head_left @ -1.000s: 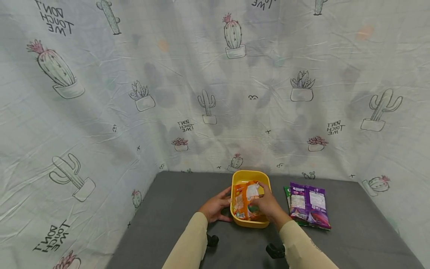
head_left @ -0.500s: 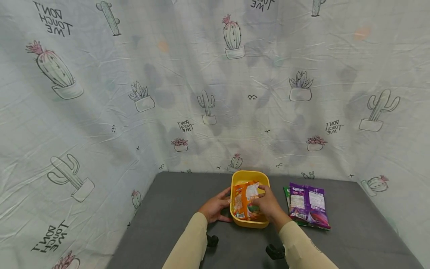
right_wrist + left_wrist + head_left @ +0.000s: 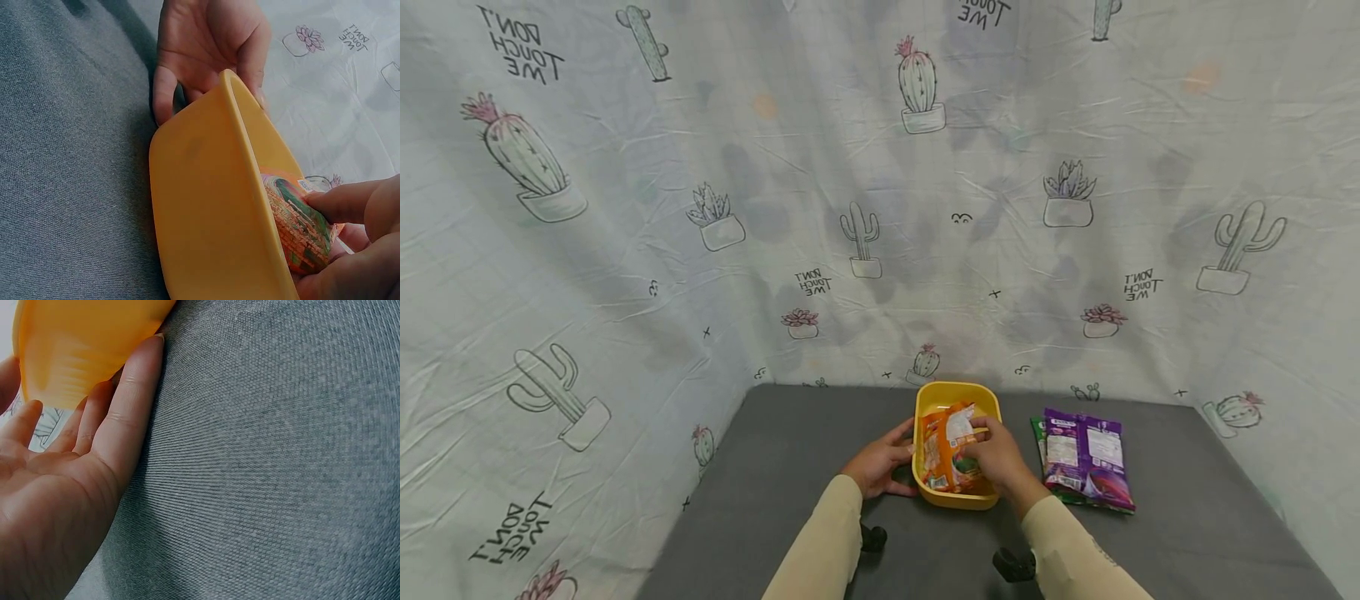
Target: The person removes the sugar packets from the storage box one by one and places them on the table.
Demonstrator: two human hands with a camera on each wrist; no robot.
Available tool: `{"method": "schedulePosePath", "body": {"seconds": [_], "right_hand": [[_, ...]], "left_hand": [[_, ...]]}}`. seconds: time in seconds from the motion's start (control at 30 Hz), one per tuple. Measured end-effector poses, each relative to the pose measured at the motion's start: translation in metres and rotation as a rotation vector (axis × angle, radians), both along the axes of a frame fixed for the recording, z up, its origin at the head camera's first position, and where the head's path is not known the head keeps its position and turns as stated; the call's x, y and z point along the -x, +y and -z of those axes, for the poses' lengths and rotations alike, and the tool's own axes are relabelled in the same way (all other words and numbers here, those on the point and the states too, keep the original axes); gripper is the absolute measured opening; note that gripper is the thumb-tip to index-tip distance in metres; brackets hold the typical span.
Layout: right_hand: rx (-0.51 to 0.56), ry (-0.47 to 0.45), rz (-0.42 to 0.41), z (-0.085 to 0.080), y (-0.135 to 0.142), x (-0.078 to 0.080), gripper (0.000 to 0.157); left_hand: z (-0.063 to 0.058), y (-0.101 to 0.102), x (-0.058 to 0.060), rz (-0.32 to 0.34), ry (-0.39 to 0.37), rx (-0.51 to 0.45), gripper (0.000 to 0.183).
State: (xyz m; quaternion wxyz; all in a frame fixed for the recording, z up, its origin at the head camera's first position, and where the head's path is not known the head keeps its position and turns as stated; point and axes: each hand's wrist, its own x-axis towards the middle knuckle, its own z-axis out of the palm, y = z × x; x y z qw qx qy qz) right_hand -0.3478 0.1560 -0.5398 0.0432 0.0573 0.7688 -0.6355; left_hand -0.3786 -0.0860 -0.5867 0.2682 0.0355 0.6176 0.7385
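An orange plastic snack packet (image 3: 942,457) with a white label lies inside a yellow bin (image 3: 958,502). My right hand (image 3: 1002,458) reaches over the bin's right rim and pinches the packet's right side. In the right wrist view the thumb (image 3: 347,203) presses on the packet's printed face, with the other fingers partly hidden behind it. My left hand (image 3: 882,467) rests against the bin's left outer wall. The left wrist view shows its fingers (image 3: 128,403) stretched along the yellow wall, low near the cloth.
Right of the bin, a purple packet (image 3: 1103,458) lies on top of a green one (image 3: 1039,432), which shows only at the edges. Grey cloth (image 3: 805,433) covers the table. A cactus-print curtain (image 3: 955,275) rises behind and at both sides.
My right fingertips have shifted slightly toward me along the orange packet, whose upper right edge bends a little more. The left hand keeps its place at the bin.
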Motion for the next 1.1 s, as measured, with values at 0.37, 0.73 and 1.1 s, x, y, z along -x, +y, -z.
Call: {"method": "schedulePosePath", "body": {"seconds": [0.37,0.73,1.1], "right_hand": [[0.000,0.031,0.011,-0.007,0.002,-0.001,0.051],[-0.019,0.029,0.038,-0.017,0.011,-0.001,0.050],[0.041,0.041,0.057,-0.023,0.019,-0.002,0.052]], "left_hand": [[0.001,0.001,0.001,-0.003,-0.006,0.006,0.070],[0.002,0.000,0.002,0.010,-0.001,-0.002,0.070],[0.003,-0.001,0.003,0.012,-0.006,-0.001,0.070]]}}
